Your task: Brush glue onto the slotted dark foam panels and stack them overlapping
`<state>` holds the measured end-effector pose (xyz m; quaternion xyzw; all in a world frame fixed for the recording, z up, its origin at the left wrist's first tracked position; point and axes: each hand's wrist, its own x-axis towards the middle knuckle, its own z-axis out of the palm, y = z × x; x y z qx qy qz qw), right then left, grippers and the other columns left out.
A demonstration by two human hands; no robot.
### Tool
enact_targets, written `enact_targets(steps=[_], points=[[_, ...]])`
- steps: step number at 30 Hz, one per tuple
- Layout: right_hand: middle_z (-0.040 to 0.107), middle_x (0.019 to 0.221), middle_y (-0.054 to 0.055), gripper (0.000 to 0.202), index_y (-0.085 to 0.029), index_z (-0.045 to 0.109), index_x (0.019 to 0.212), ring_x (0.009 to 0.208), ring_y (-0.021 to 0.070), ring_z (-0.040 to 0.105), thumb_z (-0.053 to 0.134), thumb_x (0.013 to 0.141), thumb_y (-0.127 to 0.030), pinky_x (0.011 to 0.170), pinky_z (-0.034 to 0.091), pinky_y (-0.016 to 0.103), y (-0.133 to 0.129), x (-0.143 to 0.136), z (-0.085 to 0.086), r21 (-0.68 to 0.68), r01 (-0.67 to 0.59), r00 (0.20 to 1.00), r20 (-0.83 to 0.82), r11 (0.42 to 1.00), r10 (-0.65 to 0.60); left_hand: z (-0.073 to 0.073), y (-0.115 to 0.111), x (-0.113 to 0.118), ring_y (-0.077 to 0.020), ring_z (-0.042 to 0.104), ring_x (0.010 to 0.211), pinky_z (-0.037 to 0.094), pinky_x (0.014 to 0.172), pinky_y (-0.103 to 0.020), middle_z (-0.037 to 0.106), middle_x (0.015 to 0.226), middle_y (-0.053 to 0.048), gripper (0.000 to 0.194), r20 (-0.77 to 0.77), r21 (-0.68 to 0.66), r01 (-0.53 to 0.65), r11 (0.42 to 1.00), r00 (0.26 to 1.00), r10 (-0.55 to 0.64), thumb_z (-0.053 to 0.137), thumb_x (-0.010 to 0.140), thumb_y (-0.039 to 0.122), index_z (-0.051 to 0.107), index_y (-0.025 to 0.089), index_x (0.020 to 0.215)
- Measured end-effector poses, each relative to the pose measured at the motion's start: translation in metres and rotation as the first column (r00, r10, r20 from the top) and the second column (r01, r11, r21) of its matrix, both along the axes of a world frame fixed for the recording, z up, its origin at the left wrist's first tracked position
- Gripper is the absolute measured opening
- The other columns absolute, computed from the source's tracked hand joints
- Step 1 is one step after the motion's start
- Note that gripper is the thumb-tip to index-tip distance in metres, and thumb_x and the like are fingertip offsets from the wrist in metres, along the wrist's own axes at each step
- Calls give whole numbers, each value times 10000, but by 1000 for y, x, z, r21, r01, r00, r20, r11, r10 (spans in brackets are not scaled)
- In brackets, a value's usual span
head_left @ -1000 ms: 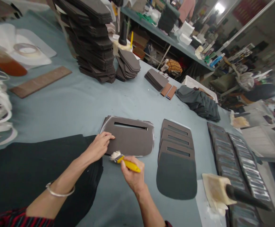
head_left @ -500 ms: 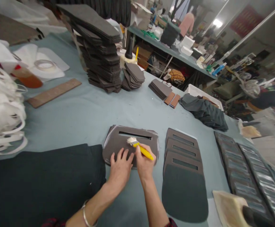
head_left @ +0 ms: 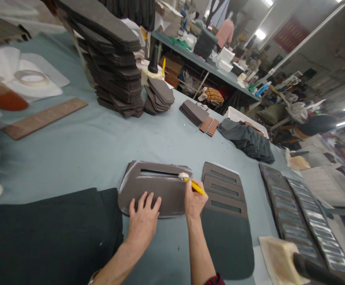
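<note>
The fingers point(head_left: 141, 201) of the left hand point(head_left: 143, 222) are spread apart and laid flat on a grey board point(head_left: 160, 196), gripping nothing, at about seven o'clock on it. The right hand point(head_left: 195, 201) is closed around the yellow handle of a brush point(head_left: 196, 187), fingers bunched near the bristle end. The pale bristles meet the board at its two o'clock side, by the end of a long slot point(head_left: 157, 172); a whitish streak runs just below the slot.

The board lies on a blue-green table point(head_left: 86, 162), with more layers showing under its edge. Taking it as the clock's centre, with twelve pointing away from the person, overlapping slotted pieces point(head_left: 224, 194) lie just beside it at three o'clock, and dark sheets point(head_left: 48, 237) near it at eight. A wooden strip point(head_left: 44, 118) lies well apart at ten, a tall stack point(head_left: 119, 71) of dark pieces at eleven, two small brown pieces point(head_left: 208, 126) at one, and a heap of dark cloth point(head_left: 246, 140) at two. At four sits a cream block point(head_left: 281, 257) with a black handle against it.
</note>
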<state>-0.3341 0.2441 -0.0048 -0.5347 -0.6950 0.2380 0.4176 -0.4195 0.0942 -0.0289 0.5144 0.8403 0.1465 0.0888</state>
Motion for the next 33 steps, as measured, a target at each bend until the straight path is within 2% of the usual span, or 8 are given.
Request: enact_targets(steps=[3,6,8,16,23,28,30,33], points=[[688,822,36,197,-193,661,875,713,143,637,519,860,-328,705,502,254,-29,-62,-1,-25,-280,954,-119,960,275,-3,-2,-2,-339,407,1281,270,1028,-596,548,1325,-145,417,-27,-14,29,999,999,-29,418,856,178,580,244,1235],[687,799,19,180,-208,661,855,703,133,635,514,859,-311,713,504,241,-44,-102,-8,-17,-405,906,-142,914,399,-4,-4,-3,-342,427,1260,282,1030,-575,579,1279,-160,417,-42,-35,51,998,998,-52,434,838,181,597,209,1220],[681,765,14,183,-206,661,839,670,128,622,513,859,-313,690,493,232,-36,-97,-14,-32,-380,922,-97,924,376,-4,-5,-3,-336,424,1264,278,1035,-569,571,1291,-152,416,-38,-22,41,999,998,-41,424,850,201,588,219,1232],[665,722,19,252,-183,666,811,623,131,590,507,859,-372,642,453,239,16,1,-13,-22,-46,998,41,999,47,-6,-2,2,-330,381,1298,239,1049,-590,528,1344,-134,421,-15,34,20,999,1000,-19,402,878,237,549,264,1271],[675,774,23,196,-187,660,832,680,134,614,528,844,-332,686,483,247,-8,-46,-4,-27,-122,981,-155,992,116,-4,-1,1,-323,397,1287,268,1038,-570,538,1339,-120,422,-51,20,28,999,998,-27,407,874,232,546,274,1271],[685,803,20,174,-212,658,867,721,138,634,512,854,-307,726,500,245,-29,-86,-9,12,-368,918,-151,930,366,-3,-3,-1,-333,425,1260,279,1026,-567,572,1287,-138,382,-78,1,44,999,996,-44,399,867,229,611,233,1185],[689,796,16,169,-219,659,867,724,139,638,514,849,-302,731,501,244,-27,-86,-14,17,-420,901,-113,908,419,-5,-4,-1,-329,428,1256,279,1025,-563,578,1279,-137,368,-81,9,41,999,996,-41,409,864,239,623,234,1163],[676,747,8,184,-206,655,824,664,129,615,501,851,-304,689,490,236,-6,-58,-17,-2,-280,958,-59,960,279,-7,-4,0,-316,405,1276,261,1038,-558,549,1324,-119,401,-64,46,37,998,997,-34,420,864,252,570,269,1236]])
